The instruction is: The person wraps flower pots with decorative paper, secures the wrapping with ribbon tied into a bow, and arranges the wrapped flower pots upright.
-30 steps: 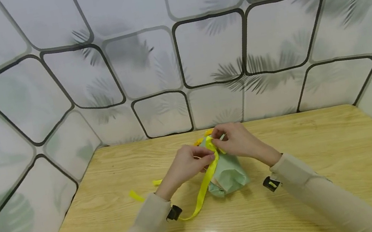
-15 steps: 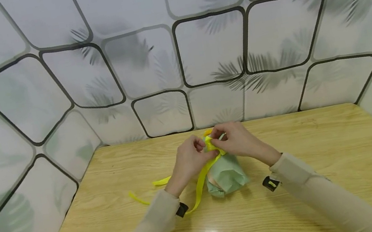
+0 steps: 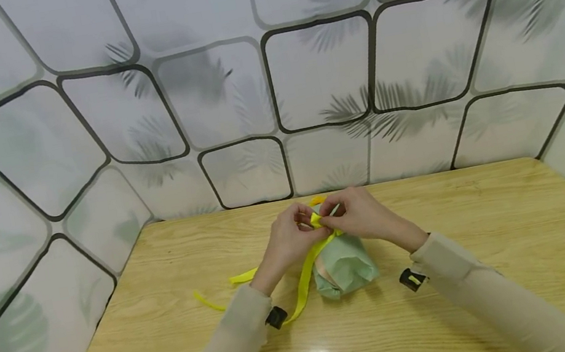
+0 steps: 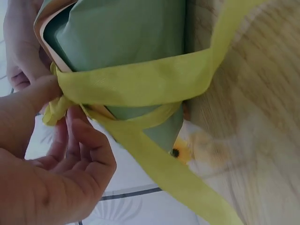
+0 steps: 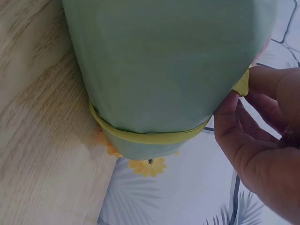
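Note:
A bouquet wrapped in pale green paper lies on the table, its yellow-orange flowers pointing toward the wall. A yellow ribbon runs round the wrapping near the flower end. My left hand pinches the ribbon between thumb and fingers at a bunched spot on top of the bouquet. From the other side my right hand pinches a short folded part of the same ribbon, fingertips close to the left hand's. Long ribbon tails trail from the bunched spot. Fingers partly hide the knot area.
The wooden table reaches back to a wall covering with a rounded-grid and leaf print. A ribbon end lies on the tabletop, left of the left forearm. Dark bands sit at both wrists.
My left hand has shifted slightly right and forward along the ribbon, its fingers first lifting, then coming in at the yellow loop. The right hand stays nearly in place, pinching.

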A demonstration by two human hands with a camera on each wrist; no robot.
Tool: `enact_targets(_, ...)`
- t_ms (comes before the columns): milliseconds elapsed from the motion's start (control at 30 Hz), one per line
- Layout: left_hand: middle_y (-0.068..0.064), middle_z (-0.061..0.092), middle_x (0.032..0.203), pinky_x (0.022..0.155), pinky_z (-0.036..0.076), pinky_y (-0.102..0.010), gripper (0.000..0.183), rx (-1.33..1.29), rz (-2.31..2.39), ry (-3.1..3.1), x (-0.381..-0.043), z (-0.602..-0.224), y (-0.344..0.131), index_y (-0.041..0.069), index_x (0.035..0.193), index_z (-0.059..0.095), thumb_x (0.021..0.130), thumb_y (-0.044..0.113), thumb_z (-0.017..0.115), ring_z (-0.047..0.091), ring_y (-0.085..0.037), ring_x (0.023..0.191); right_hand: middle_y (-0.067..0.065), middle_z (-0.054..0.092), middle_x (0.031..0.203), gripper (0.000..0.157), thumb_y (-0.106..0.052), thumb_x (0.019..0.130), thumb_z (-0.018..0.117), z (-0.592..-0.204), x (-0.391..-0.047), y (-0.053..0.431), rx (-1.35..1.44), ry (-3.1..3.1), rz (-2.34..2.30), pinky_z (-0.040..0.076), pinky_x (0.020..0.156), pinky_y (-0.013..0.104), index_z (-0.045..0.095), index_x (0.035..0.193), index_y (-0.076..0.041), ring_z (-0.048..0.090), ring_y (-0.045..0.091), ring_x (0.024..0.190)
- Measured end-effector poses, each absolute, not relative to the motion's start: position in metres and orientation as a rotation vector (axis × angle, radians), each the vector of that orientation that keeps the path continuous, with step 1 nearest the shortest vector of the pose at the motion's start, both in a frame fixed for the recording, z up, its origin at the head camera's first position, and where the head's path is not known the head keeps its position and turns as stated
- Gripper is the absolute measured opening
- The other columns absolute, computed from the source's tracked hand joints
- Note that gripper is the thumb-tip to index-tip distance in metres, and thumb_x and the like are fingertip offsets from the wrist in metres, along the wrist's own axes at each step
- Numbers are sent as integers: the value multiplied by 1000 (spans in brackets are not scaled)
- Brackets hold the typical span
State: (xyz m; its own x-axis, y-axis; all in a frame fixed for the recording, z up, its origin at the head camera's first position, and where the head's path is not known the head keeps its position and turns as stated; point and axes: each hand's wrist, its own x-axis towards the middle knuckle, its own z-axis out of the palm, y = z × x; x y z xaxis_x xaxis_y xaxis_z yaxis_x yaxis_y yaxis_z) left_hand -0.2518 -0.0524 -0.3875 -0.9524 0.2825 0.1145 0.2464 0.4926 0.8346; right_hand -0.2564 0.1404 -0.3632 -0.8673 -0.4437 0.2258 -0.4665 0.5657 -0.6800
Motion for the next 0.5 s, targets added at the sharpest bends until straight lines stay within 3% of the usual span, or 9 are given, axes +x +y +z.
enact_targets(200, -7, 72, 112, 81, 60, -33, 32, 574, 1505, 2551, -255, -386, -65, 12, 118, 65, 93, 28, 76, 71, -17, 95, 10, 79, 94, 8, -9, 93, 74, -366, -258, 140, 813, -2726, 1157, 57, 63, 24, 79, 97, -6, 76, 18, 80)
enact_targets(367, -9, 78, 101, 80, 61, -43, 21, 510, 1597, 2464, -255, -384, -71, 8, 118, 68, 103, 22, 64, 73, -15, 89, 11, 79, 97, 10, -12, 92, 75, -368, -260, 140, 804, -2730, 1161, 59, 66, 27, 79, 100, -6, 76, 18, 80)
enact_targets(500, -11, 78, 94, 83, 61, -47, 22, 412, 1649, 2415, -254, -385, -71, 6, 117, 66, 104, 22, 61, 73, -13, 84, 10, 78, 108, 22, -15, 89, 80, -368, -259, 143, 814, -2754, 1232, 61, 73, 31, 77, 109, -8, 76, 20, 86)
